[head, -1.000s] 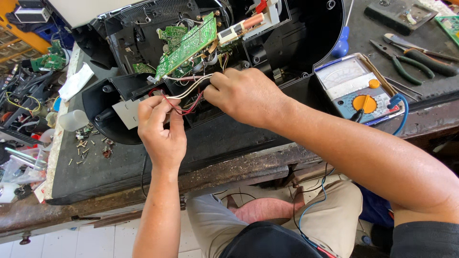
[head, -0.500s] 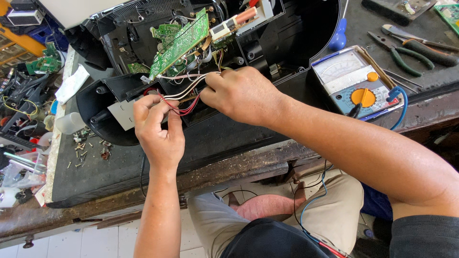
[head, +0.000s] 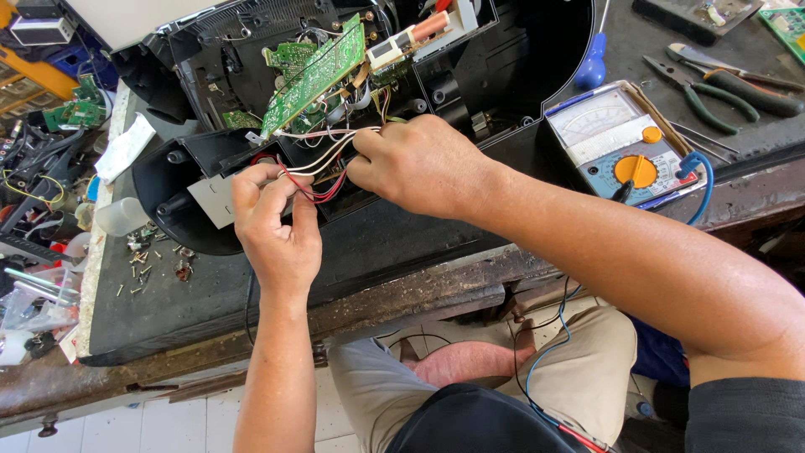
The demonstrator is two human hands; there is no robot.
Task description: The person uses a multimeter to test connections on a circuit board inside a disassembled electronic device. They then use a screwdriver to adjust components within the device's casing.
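Casing [head: 470, 75] already opened, circuit board [head: 314, 75] exposed; left hand [head: 277, 222] pinches red wires [head: 306, 189], right hand [head: 419, 164] grips white wires [head: 323, 151]; reassembly remains.

White rectangular dial face on the blue-framed analog meter [head: 625, 143], right of the opened casing.

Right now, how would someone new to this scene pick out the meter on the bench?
Start at the big opened black casing on the dark bench. Right of it, past the right hand, lies the analog multimeter. Unlike the pliers beyond it, it is a flat box with a white scale and an orange dial.
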